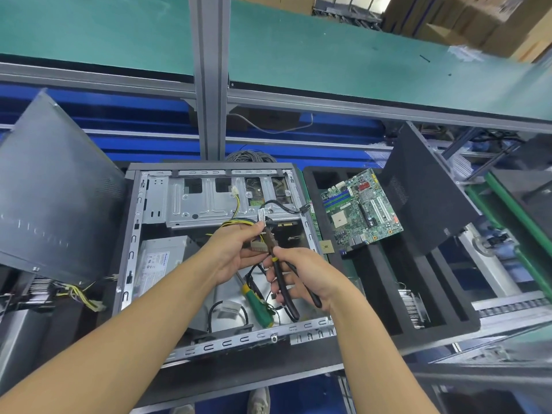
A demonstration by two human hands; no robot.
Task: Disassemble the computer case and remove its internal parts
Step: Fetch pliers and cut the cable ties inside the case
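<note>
Reaching up from the bottom edge of the frame, the right hand [301,273] is curling its fingers round the black handles of a pair of pliers [282,282], and the handles are standing spread apart in the grip. The left hand [236,249], just to the left of it and slightly higher, is pinching a beige power connector [257,245] together with its yellow and black wires [236,221] between thumb and fingertips.

The pliers' long axis is running nearly straight up the frame, leaning a little left at the top, so the nose is pointing at the wires just right of the connector. Whether the nose is already biting a wire is too small to tell. The right hand is the one placed to do the cutting or pulling, in my judgement, while the left is only steadying the lead.

Below the hands, a green-handled screwdriver [259,307] is lying inside the open computer case [209,345]. The power supply [161,259] is sitting at centre left, and the bare drive cage [206,201] is lying beyond. Further right, a removed motherboard [361,210] is resting on a black foam tray [373,282].
</note>
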